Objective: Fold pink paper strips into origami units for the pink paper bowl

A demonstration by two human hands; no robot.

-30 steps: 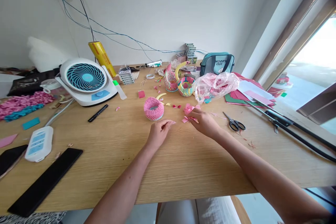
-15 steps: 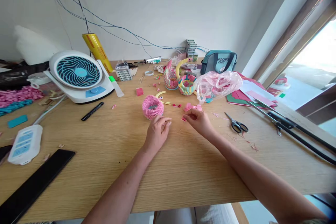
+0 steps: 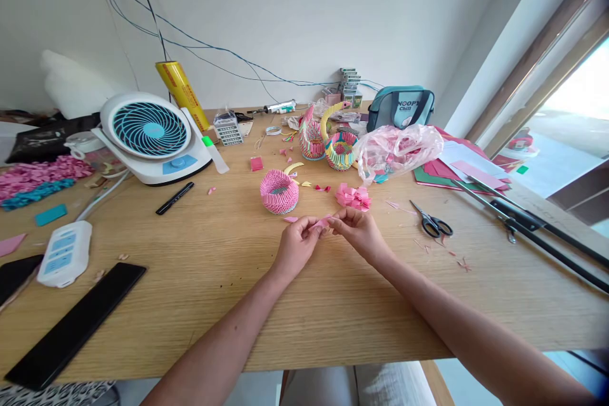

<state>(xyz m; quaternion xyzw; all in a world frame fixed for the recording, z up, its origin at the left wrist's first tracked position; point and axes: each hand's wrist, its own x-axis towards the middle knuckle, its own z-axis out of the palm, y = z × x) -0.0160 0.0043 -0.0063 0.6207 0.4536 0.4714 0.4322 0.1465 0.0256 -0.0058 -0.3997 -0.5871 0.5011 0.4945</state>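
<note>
- Head view, and here's the pink slip (image 3: 322, 222), a small, narrow piece of plain paper, pale and slightly slanted, its ends partly covered by fingers.
- It's above the front middle of the counter (image 3: 190, 323), right between the two hands.
- Left hand (image 3: 294, 246): grip pinched closed on one end.
- Right hand (image 3: 365, 235): grip closed too, fingertips pinching the other end.
- Just beyond, a pink paper bowl (image 3: 279, 193), round, its wall ridged, near a loose pink pile (image 3: 353, 197); scissors (image 3: 431, 222) lie off to the right.
</note>
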